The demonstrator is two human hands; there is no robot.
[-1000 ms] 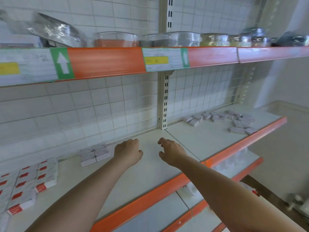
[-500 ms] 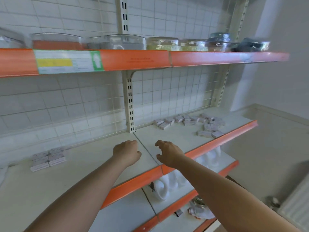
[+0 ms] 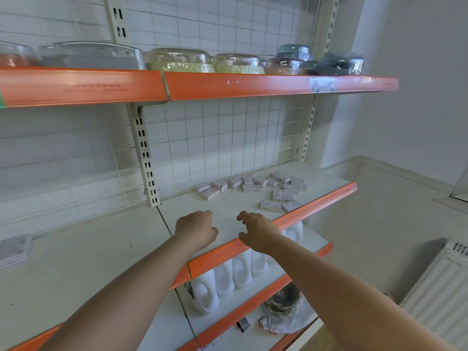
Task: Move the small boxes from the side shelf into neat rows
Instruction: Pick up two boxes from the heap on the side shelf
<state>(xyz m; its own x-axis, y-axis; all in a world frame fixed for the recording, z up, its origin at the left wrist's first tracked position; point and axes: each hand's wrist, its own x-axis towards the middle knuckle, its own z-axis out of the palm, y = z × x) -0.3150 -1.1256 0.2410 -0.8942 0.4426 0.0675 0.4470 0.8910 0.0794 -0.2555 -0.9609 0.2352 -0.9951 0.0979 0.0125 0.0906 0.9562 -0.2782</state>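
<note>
Small boxes (image 3: 253, 190) are scattered loosely on the side shelf (image 3: 243, 206), right of frame centre. Left hand (image 3: 196, 230) and right hand (image 3: 258, 230) are held over the shelf's front, fingers loosely curled, nothing gripped, short of the boxes.

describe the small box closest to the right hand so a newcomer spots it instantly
Find the middle shelf with the orange front edge, right section, where small pale boxes lie scattered. Beyond the right hand, two boxes sit apart from the pile, near the front edge. The target box is the left of that pair, lying flat, long side facing you.
</note>
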